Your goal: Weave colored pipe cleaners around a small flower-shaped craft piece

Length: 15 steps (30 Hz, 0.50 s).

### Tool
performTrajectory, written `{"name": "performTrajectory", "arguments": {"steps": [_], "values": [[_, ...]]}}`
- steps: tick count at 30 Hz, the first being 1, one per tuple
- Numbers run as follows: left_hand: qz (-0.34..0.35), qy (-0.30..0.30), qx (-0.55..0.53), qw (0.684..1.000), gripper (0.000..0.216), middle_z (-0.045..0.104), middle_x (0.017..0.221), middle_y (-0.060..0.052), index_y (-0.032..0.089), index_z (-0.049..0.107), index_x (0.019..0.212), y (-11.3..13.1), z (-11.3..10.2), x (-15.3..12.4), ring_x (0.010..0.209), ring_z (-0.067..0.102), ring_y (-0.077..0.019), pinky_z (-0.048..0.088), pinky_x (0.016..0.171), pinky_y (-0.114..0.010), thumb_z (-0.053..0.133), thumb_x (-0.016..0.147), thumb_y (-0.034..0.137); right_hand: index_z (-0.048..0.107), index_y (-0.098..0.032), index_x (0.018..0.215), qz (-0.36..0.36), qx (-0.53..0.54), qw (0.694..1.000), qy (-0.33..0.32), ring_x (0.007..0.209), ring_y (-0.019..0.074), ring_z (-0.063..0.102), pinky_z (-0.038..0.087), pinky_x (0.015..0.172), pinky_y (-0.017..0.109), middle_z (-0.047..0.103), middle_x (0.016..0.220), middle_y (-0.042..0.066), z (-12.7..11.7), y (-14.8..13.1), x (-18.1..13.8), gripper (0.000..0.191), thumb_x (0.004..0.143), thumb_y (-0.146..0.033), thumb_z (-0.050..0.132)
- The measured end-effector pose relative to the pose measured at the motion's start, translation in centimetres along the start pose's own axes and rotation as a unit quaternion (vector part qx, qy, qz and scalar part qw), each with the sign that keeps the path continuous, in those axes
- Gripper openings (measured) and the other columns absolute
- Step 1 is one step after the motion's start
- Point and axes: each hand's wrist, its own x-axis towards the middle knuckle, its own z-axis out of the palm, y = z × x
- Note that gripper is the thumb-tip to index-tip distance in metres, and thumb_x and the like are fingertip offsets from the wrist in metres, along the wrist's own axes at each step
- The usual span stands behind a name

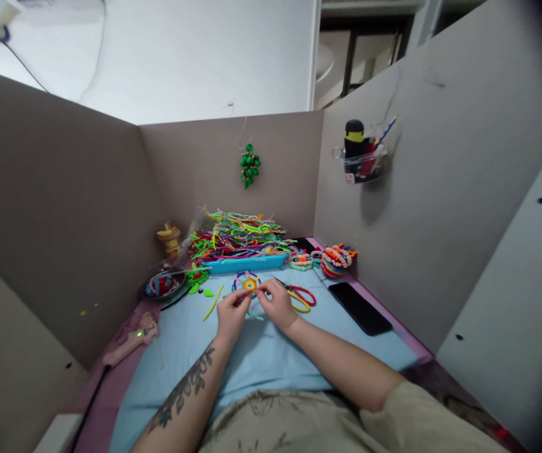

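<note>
A round multicoloured craft piece (247,282) has a yellow-orange middle and a ring with blue, purple and pink parts. At its near edge my left hand (232,309) and my right hand (275,303) are closed, fingertips almost meeting. Exactly what they pinch is partly hidden by the fingers. A teal strand (254,316) sticks out below them. Left of my hands lies a yellow-green strand (213,302), with a small green piece (208,293) beside it. Scissors (303,297) with red and yellow handles rest just right of my right hand.
Behind my hands, a blue tray (245,263) is heaped with colourful strands (247,233). A phone (359,308) lies to the right, a pink glue gun (134,340) to the left, near a dark bowl (176,286). Grey panels (280,170) enclose the table.
</note>
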Motion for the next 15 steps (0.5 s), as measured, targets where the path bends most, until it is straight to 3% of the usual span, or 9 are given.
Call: {"name": "performTrajectory", "arguments": {"steps": [7,15], "values": [[0.001,-0.016,-0.004,1.0,0.02,0.07,0.074,-0.004,0.018,0.071,0.081,-0.1,0.0,-0.1,0.063,0.06,-0.0155,0.048,0.06,-0.025,0.063,0.07,0.032,0.066,-0.019,0.076,0.09,0.076,0.993,-0.003,0.075,0.0176,0.057,0.043,0.065,0.028,0.065,0.074,0.004,0.1,0.6,0.3,0.012,0.076,-0.028,0.059],[0.001,-0.022,-0.002,1.0,0.021,0.07,0.075,-0.005,0.018,0.071,0.082,-0.6,0.1,-0.1,0.067,0.061,-0.0168,0.048,0.063,-0.027,0.063,0.071,0.034,0.067,-0.017,0.077,0.221,0.243,0.944,-0.039,0.074,0.018,0.061,0.047,0.07,0.03,0.067,0.076,0.004,1.1,1.9,0.1,0.019,0.07,-0.034,0.065]]}}
